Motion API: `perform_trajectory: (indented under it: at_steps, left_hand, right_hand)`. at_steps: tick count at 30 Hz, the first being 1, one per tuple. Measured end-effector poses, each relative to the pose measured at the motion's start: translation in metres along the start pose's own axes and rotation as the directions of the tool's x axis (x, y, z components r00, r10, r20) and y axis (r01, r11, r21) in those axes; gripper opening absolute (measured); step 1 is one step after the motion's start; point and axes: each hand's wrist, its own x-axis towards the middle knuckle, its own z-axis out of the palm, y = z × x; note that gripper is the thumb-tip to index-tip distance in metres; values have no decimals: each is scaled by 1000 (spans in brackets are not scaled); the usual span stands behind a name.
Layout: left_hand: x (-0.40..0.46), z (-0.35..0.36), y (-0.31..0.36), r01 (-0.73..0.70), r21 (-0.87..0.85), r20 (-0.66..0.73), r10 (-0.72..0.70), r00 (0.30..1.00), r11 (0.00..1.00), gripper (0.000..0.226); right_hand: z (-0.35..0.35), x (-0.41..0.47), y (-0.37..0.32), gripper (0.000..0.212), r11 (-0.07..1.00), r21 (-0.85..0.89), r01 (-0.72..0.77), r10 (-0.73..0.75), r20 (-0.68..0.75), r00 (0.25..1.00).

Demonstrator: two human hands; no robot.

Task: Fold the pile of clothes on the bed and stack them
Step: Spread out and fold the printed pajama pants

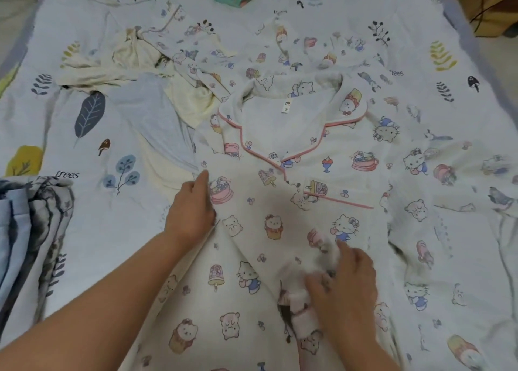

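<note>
Pyjama top (294,211): spread collar-up on the bed (92,48). Left hand (193,205) laid flat on its side edge; right hand (344,281) pinching the bunched front. Risk: creases folded in if the bunching is left unsmoothed.

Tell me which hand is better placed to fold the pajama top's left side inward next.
Left hand, probably: it rests on the pajama top at that edge, while the right hand is holding bunched fabric near the middle.
</note>
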Motion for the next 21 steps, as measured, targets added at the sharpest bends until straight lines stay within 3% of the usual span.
perform_trajectory:
  at_steps: [2,4,6,8,10,13,15,17,19,21]
  left_hand:
    - [18,-1,4,-36,-13,-17,36,999,999,72]
    - [29,-5,6,-88,24,-44,89,995,996,59]
    - [36,-15,9,-129,77,-107,137,985,989,38]
    - [45,-33,13,-194,125,-171,213,962,973,28]
    - [59,-61,19,-284,153,-174,308,935,947,25]
    - [84,-118,28,-347,55,43,345,938,936,12]
    - [99,-150,40,-326,125,254,287,924,937,18]
    - [112,-161,55,-326,258,338,231,912,910,20]
    - [120,-154,69,-354,330,276,269,923,875,22]
    - [123,-132,75,-396,327,81,393,916,858,34]
  right_hand:
    - [11,-11,-5,95,971,-183,152,-110,223,969]
    - [15,-17,-12,107,904,-332,271,-61,525,849]
    - [13,-14,-15,100,833,-430,348,-66,548,834]
    - [4,-13,-17,62,854,-426,299,-56,496,866]
    - [-6,-14,-20,38,940,-255,226,-62,523,850]
    - [-33,-4,-24,39,990,89,-107,29,618,786]
    - [-58,6,-26,55,909,303,-286,7,676,737]
    - [-77,14,-20,61,761,496,-418,-86,715,693]
    - [-86,16,-10,60,700,546,-460,-124,727,675]
    - [-81,18,9,58,729,496,-472,-44,722,691]
